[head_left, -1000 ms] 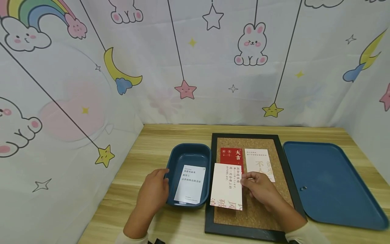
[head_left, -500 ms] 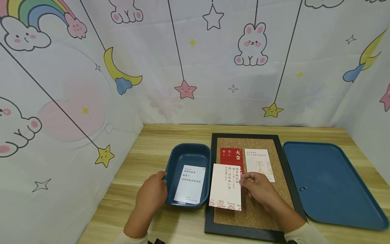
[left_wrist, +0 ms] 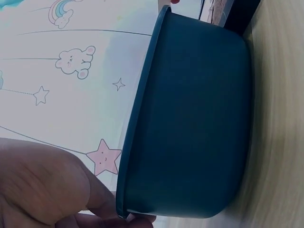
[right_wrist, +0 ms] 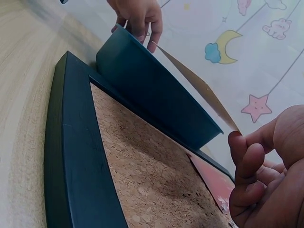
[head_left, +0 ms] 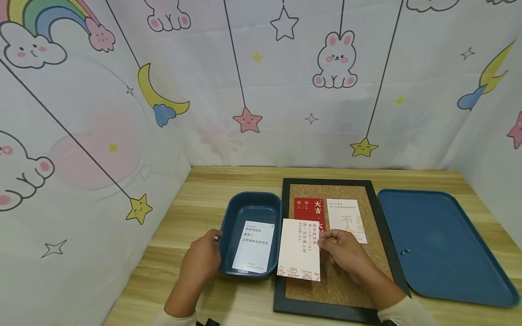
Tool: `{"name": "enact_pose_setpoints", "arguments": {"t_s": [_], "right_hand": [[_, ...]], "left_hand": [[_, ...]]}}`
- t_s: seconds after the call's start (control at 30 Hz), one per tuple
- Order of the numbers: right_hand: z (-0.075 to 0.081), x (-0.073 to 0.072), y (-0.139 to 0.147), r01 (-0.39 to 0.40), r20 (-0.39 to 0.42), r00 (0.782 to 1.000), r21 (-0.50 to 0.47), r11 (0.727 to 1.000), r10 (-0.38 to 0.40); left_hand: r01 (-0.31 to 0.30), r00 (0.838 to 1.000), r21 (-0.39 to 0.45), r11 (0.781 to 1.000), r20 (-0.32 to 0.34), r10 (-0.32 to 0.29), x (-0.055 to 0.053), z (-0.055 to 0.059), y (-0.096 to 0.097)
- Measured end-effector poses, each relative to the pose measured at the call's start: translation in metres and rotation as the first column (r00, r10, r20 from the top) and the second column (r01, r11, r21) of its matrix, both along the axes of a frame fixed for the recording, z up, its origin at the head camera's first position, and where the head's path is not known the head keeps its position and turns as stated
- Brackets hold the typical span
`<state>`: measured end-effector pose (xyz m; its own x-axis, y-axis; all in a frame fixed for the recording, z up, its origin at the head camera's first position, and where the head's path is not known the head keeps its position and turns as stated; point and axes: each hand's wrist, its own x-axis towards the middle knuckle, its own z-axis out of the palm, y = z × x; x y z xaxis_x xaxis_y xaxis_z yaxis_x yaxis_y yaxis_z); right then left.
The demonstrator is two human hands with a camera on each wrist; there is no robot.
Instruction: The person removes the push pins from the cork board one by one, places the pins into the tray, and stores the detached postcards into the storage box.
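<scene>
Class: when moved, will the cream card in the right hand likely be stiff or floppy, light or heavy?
The cream card is probably fairly stiff: pinched near one edge by the right hand, it shows no clear sag. It is likely light, since that one pinch holds it up. Flat, it seems unlikely to roll.

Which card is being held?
The pink-lettered card in the right hand; the red card and gold-lettered card lie on the corkboard, the white card in the tub.
</scene>
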<state>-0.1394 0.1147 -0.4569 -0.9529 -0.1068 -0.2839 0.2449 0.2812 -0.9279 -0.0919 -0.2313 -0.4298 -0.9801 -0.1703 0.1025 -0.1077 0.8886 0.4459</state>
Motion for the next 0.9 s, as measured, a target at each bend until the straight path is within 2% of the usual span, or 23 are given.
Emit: {"name": "enact_pose_setpoints", "arguments": {"t_s": [0.23,0.5,0.9], "right_hand": [[0.002,0.0,-0.004,-0.002,0.001,1.0,0.007,1.0,0.002],[0.002,0.001,-0.008,-0.002,-0.01,1.0,-0.005,1.0,0.001],[0.003,-0.001,-0.015,0.0,-0.013,1.0,-0.024,1.0,0.0]], "left_hand": [[-0.005,1.0,0.036,0.999,0.001,0.005,0.0,0.0,-0.001],[0.007,1.0,0.048,0.999,-0.024,-0.006,-0.001,-0.002,-0.002],[0.008,1.0,0.058,0.998,-0.018,-0.007,-0.001,-0.002,-0.002]]}}
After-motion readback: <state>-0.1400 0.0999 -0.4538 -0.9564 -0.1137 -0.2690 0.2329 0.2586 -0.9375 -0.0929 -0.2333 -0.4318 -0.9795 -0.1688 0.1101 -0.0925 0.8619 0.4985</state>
